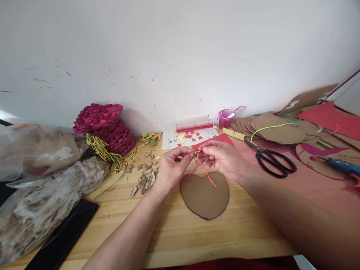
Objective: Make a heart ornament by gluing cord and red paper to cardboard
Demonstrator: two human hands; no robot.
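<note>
My left hand [175, 166] and my right hand [223, 156] meet above the table, fingertips pinched together. Between them is a small yellow-green looped piece [196, 154], which looks like cord; its exact form is too small to tell. Just below my fingers, a pink-orange cord [210, 179] arches up from the top of a brown cardboard heart [205, 196] and its two ends hang over it. The heart lies flat with a purple painted edge. Whether my fingers also grip the pink cord is hidden.
Left are loose shells [146, 179], plastic bags [37, 211], a black phone-like slab [62, 237] and stacked magenta-covered hearts [109, 129]. Star stickers [188, 136] and a paint cup [226, 117] stand behind. Black-handled scissors [272, 161], cardboard pieces [280, 128] and a blue glue gun [346, 166] lie right.
</note>
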